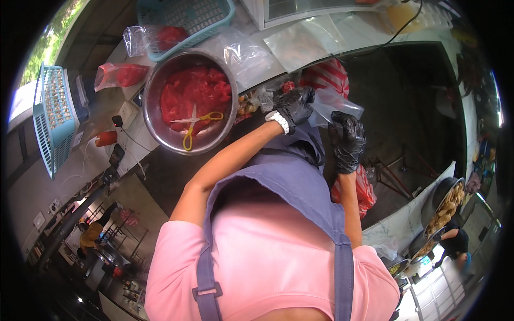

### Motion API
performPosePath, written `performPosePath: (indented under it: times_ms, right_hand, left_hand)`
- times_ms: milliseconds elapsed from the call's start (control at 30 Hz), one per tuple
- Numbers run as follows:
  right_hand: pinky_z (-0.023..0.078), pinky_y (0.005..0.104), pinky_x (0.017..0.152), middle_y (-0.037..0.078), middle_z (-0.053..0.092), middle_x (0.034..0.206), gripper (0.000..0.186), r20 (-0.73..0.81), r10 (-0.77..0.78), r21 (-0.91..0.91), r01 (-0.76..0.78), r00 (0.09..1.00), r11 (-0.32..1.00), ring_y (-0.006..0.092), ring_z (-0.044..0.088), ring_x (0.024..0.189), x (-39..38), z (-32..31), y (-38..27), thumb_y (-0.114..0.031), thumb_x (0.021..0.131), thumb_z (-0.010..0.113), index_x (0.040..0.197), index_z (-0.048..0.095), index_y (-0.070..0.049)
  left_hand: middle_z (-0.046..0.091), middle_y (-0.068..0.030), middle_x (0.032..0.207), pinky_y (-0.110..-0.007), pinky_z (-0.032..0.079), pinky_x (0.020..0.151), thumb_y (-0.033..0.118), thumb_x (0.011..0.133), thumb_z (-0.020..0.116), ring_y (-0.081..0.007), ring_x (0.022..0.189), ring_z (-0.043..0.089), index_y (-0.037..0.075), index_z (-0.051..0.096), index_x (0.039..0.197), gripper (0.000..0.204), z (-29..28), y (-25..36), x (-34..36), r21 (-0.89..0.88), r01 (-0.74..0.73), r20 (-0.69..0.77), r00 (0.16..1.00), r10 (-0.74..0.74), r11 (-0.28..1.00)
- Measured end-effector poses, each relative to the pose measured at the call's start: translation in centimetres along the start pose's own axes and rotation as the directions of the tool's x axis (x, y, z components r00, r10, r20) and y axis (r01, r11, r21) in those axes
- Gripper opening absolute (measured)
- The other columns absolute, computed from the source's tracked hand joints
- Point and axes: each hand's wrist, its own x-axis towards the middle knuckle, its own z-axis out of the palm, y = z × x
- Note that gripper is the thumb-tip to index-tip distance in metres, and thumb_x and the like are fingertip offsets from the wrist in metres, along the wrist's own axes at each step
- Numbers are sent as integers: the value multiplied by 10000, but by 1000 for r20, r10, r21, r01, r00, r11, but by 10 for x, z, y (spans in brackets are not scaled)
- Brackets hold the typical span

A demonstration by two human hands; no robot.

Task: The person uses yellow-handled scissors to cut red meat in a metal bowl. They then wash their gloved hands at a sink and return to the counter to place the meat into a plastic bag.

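A clear plastic bag (327, 105) hangs between my two hands, both in black disposable gloves. My left hand (296, 107) is closed at its left edge, with a white band round the wrist. Gripping the bag's right side is my right hand (347, 140), its fingers bent. To the left stands a steel bowl (151, 128) of raw red meat (184, 88). Yellow-handled scissors (191, 122) lie open on the meat.
Flat clear bags (305, 43) lie on the counter, near a blue basket (225, 16). Bagged red meat (128, 75) sits left of the bowl. A red-and-white striped bag (327, 80) is beyond my hands. Pans of food (443, 211) stand at right; other people are farther off.
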Motion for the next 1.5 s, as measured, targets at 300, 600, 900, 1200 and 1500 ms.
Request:
performPosePath:
  times_ms: [300,600,900,1200,1500]
  right_hand:
    - [345,406,840,161,515,959,437,-239,270,12,-275,933,961,342,458,897,-7,33,51,-126,560,658,968,536,-27]
    - [439,259,733,87,584,909,309,-227,545,685,-265,807,679,110,543,848,-5,49,49,-4,747,576,1045,498,-26]
    - [474,330,693,137,596,853,237,-108,163,236,-134,981,962,300,587,794,-12,24,18,45,722,573,946,593,-27]
    - [423,383,796,191,576,887,285,10,222,529,-193,975,827,349,533,901,-10,12,23,-38,724,560,994,550,53]
    - [463,306,784,142,603,1000,448,313,329,791,-436,891,428,245,590,871,-17,27,26,-99,755,663,1154,499,22]
  left_hand:
    - [559,-158,896,-387,438,736,59,792,529,-337,852,543,25,529,994,205,13,31,-5,-6,-330,-169,931,324,944]
    - [555,-160,1000,-369,461,767,4,735,541,-297,912,552,46,510,1091,360,4,24,-12,238,-120,-28,991,130,964]
    - [586,-70,982,-261,508,722,-3,836,487,-135,825,578,57,496,1097,268,-1,17,27,-986,155,161,977,-137,-54]
    - [625,-35,863,-234,461,703,36,839,542,-84,795,559,-1,614,1010,189,-45,47,-1,-471,-147,100,971,218,870]
    - [589,-110,1003,-338,469,803,268,904,481,-188,927,564,-2,531,1079,325,-21,28,-5,-969,245,244,957,-160,-16]
